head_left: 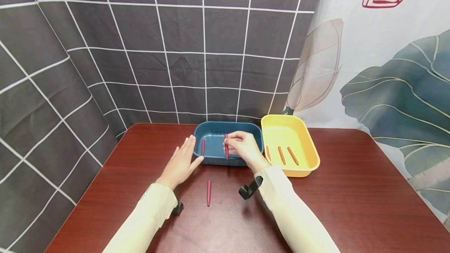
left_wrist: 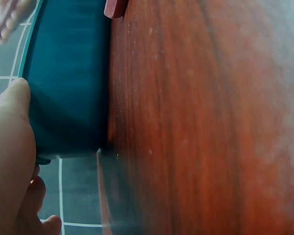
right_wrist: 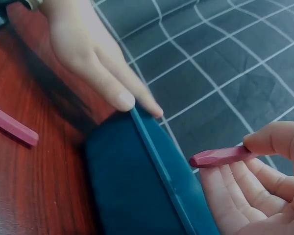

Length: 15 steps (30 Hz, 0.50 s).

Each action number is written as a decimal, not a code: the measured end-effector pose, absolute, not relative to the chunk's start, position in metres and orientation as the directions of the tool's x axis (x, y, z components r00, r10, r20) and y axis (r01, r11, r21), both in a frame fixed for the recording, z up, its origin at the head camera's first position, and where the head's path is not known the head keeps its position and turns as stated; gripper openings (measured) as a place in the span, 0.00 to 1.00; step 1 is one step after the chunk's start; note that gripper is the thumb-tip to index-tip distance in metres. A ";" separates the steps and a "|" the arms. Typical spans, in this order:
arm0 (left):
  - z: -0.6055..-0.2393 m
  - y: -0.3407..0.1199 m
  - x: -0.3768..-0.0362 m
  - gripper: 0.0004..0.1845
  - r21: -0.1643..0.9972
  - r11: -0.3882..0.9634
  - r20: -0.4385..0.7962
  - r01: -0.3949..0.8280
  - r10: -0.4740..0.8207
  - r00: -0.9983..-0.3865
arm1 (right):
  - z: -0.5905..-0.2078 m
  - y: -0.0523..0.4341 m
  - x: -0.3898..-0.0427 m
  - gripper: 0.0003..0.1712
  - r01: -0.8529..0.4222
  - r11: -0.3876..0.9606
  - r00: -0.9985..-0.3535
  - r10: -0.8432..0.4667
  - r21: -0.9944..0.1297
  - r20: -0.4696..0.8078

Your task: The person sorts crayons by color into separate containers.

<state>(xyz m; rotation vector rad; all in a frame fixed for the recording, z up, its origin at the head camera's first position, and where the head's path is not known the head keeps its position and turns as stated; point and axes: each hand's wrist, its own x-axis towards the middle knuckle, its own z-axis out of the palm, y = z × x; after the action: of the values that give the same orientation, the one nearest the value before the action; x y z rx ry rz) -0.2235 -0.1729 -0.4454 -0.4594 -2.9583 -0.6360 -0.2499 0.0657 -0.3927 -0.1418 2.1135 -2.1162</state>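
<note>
Thumb and fingertips of my right hand pinch a dark red crayon over the blue bin. The crayon has flat sides and a tapered tip. My left hand lies along the bin's left end with fingers straight; its thumb touches the rim in the left wrist view. Another red crayon lies inside the blue bin. A further red crayon is on the table in front of the bin.
Right of the blue bin stands a yellow bin, close against it, with 3 orange-brown crayons inside. Both bins are near the back edge of the red-brown table. Behind it hangs a dark gridded cloth.
</note>
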 end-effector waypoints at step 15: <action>-0.445 -0.174 -0.224 0.46 0.387 0.869 0.136 0.310 0.278 -0.951 | -0.402 0.042 -0.284 0.05 0.006 0.381 -0.993 -0.108 -0.925 -0.051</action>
<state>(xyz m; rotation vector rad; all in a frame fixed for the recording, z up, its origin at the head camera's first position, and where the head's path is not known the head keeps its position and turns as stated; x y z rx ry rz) -0.2243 -0.1744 -0.4448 -0.4670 -2.9628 -0.6324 -0.2844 0.0417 -0.4021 -0.0939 2.5238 -1.6901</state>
